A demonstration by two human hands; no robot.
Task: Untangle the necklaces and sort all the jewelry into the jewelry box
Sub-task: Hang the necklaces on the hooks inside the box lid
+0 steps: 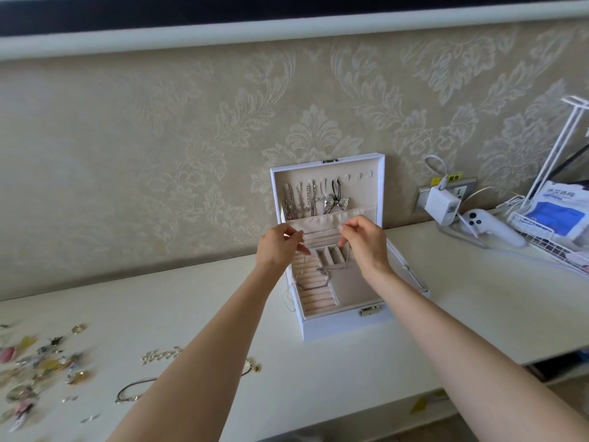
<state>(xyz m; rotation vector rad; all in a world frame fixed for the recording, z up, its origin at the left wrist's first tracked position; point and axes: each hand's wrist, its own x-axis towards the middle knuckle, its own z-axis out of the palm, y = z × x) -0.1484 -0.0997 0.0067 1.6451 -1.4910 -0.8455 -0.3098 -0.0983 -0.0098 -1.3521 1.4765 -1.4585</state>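
Observation:
A white jewelry box stands open on the white table against the wall. Several necklaces hang on hooks inside its raised lid above a beige pocket. My left hand and my right hand each pinch one end of a thin silver chain, stretched level in front of the lid pocket. More of the chain droops in loops over the ring rolls and compartments below. A fine strand hangs over the box's left wall.
Loose jewelry is scattered at the table's left, with a beaded piece and a dark cord necklace nearer the middle. At the right are a wall socket with a charger, a white controller and a wire rack.

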